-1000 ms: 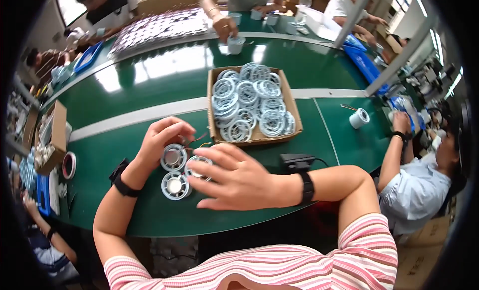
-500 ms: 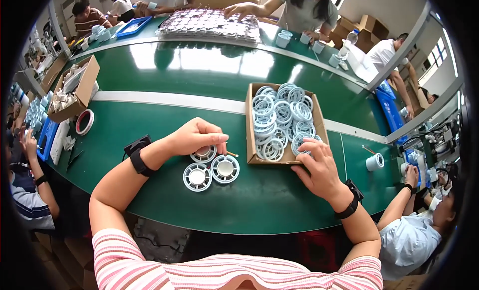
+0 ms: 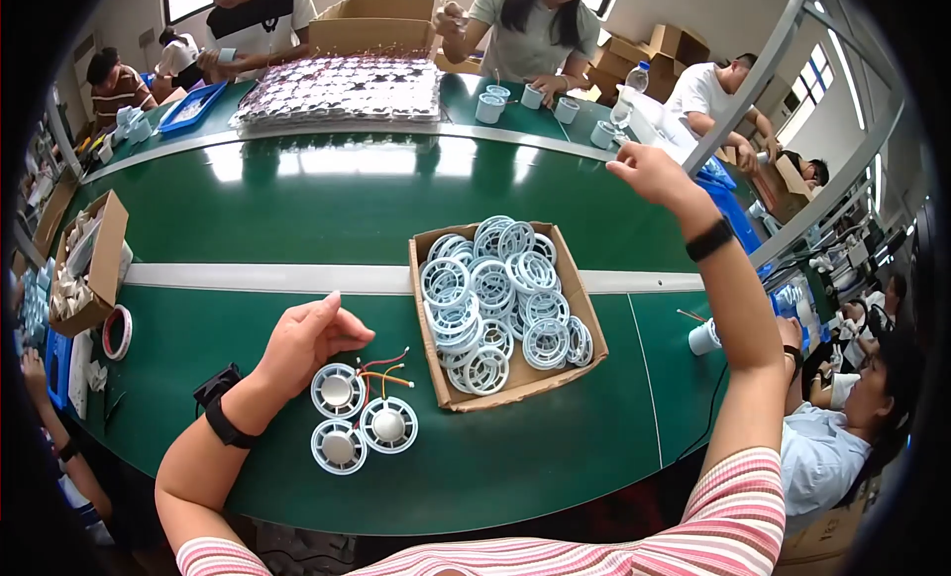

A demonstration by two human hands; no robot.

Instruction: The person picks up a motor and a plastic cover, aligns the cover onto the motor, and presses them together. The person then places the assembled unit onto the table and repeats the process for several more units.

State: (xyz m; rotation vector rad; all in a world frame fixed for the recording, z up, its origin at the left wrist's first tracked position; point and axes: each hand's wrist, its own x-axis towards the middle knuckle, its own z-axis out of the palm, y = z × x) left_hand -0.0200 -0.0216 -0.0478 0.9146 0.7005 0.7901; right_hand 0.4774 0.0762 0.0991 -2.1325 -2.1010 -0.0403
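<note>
My left hand [image 3: 307, 343] hovers beside three round light-blue spoked parts [image 3: 388, 424] with pale disc centres. Its thumb points up, its fingers are loosely bent, and nothing shows in it. Red and yellow wires with small plugs [image 3: 396, 380] run from these parts across the table. My right hand [image 3: 649, 170] is raised and stretched out toward the far right, with its fingers curled down; whatever they hold, if anything, is hidden. Between my arms stands an open cardboard box [image 3: 515, 390] heaped with light-blue plastic rings [image 3: 492, 284].
A carton of pale pieces [image 3: 99, 269] and a tape roll [image 3: 117, 332] lie at the left. A light-blue cup [image 3: 704, 337] stands at the right. Across the green table [image 3: 327, 205], people work near cups [image 3: 489, 107] and a stack of wired white parts [image 3: 342, 93]. A metal post [image 3: 753, 76] rises at right.
My right hand has left the box of rings and swung up to the far right. My left hand has drawn back from the spoked parts. The whole view has shifted.
</note>
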